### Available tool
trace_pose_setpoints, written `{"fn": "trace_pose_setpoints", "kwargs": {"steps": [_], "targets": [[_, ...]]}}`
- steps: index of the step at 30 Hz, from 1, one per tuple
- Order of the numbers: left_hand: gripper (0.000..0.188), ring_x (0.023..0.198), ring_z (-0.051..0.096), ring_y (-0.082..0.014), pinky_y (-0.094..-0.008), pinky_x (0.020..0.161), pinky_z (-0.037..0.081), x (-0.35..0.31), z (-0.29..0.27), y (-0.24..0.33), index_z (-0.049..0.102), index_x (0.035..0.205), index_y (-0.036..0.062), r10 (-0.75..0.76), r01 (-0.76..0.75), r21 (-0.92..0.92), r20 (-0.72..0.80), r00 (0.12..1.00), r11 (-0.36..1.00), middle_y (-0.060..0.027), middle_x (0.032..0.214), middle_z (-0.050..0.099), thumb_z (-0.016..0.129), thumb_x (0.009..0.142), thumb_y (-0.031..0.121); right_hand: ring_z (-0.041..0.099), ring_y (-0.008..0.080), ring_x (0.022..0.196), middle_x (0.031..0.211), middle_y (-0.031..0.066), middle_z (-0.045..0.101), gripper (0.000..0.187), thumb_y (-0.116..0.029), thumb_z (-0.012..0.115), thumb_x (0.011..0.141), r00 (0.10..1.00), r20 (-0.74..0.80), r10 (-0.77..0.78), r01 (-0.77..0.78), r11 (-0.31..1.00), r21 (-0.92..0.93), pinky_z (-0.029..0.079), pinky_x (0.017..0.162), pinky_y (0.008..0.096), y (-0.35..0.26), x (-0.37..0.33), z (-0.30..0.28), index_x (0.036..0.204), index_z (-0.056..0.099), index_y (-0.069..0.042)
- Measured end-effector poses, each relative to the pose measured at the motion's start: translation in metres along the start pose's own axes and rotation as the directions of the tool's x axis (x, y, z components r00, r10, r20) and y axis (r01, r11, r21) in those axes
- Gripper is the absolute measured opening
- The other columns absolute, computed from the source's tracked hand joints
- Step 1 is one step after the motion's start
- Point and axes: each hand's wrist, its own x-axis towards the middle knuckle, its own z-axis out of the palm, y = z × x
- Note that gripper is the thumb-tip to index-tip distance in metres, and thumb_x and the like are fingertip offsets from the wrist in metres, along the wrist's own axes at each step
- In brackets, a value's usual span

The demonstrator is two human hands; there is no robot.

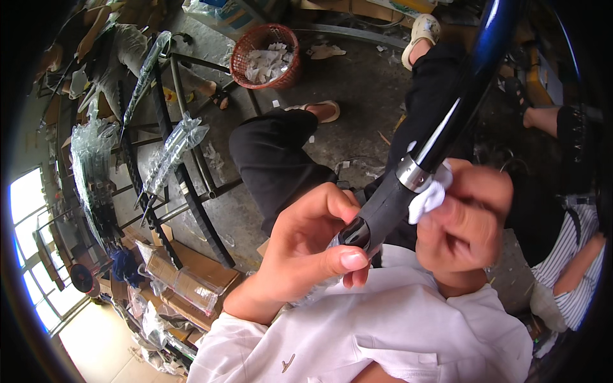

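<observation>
Steadying the dark rod handle (383,207) by its butt end in the closed left hand (306,249) lets the right hand (469,217), pinching a white cloth (429,199), wipe evenly just below the silver ring (412,173).

The grey concrete floor (357,83) carries a red plastic basket (265,56) of crumpled paper at 12 o'clock. Flattened cardboard boxes (191,274) lie at 8 o'clock. A black metal rack (185,166) stands at 9 o'clock. Paper scraps (325,51) lie just beside the basket.
</observation>
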Motion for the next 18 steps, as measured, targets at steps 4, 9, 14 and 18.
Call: {"fn": "trace_pose_setpoints", "kwargs": {"steps": [4, 9, 14, 18], "targets": [[0.036, 0.070, 0.055, -0.0120, -0.0227, 0.058, 0.046, -0.002, 0.008, -0.002, 0.043, 0.095, -0.0013, 0.078, -0.046, 0.266, -0.113, 0.991, 0.963, -0.0078, 0.088, 0.048, 0.072, 0.075, 0.006, 0.059, 0.0241, 0.082, 0.099, 0.0156, 0.045, 0.015, -0.008, 0.055, 0.084, 0.956, -0.156, 0.249, -0.169, 0.901, 0.400, 0.054, 0.073, 0.0390, 0.008, -0.008, 0.011, 0.092, 0.046, 0.001], [0.038, 0.074, 0.049, -0.0101, -0.0211, 0.061, 0.043, 0.000, 0.006, -0.017, 0.046, 0.093, -0.0028, 0.285, -0.164, 0.617, -0.102, 0.953, 0.770, -0.0048, 0.085, 0.044, 0.075, 0.073, 0.012, 0.061, 0.0246, 0.087, 0.095, 0.0129, 0.048, 0.020, -0.004, 0.061, 0.080, 0.921, -0.121, 0.370, -0.242, 0.787, 0.567, 0.052, 0.083, 0.0459, 0.000, 0.007, 0.011, 0.087, 0.043, 0.000], [0.033, 0.074, 0.054, -0.0126, -0.0222, 0.062, 0.044, -0.002, 0.008, -0.011, 0.048, 0.092, -0.0044, 0.118, -0.042, 0.420, -0.155, 0.981, 0.907, -0.0060, 0.086, 0.046, 0.072, 0.076, 0.011, 0.063, 0.0232, 0.081, 0.086, 0.0085, 0.053, 0.031, -0.006, 0.070, 0.074, 0.814, -0.065, 0.577, -0.327, 0.548, 0.770, 0.055, 0.077, 0.0444, -0.004, 0.014, 0.015, 0.080, 0.040, -0.006], [0.023, 0.071, 0.059, -0.0139, -0.0234, 0.062, 0.047, 0.006, 0.007, 0.008, 0.049, 0.093, -0.0036, -0.274, 0.274, 0.017, 0.000, 0.962, 0.962, -0.0082, 0.083, 0.053, 0.064, 0.083, 0.011, 0.064, 0.0244, 0.080, 0.085, 0.0087, 0.054, 0.032, -0.007, 0.071, 0.073, 0.837, -0.004, 0.547, -0.250, 0.388, 0.887, 0.055, 0.076, 0.0470, 0.009, 0.012, 0.015, 0.080, 0.040, -0.007]]}}
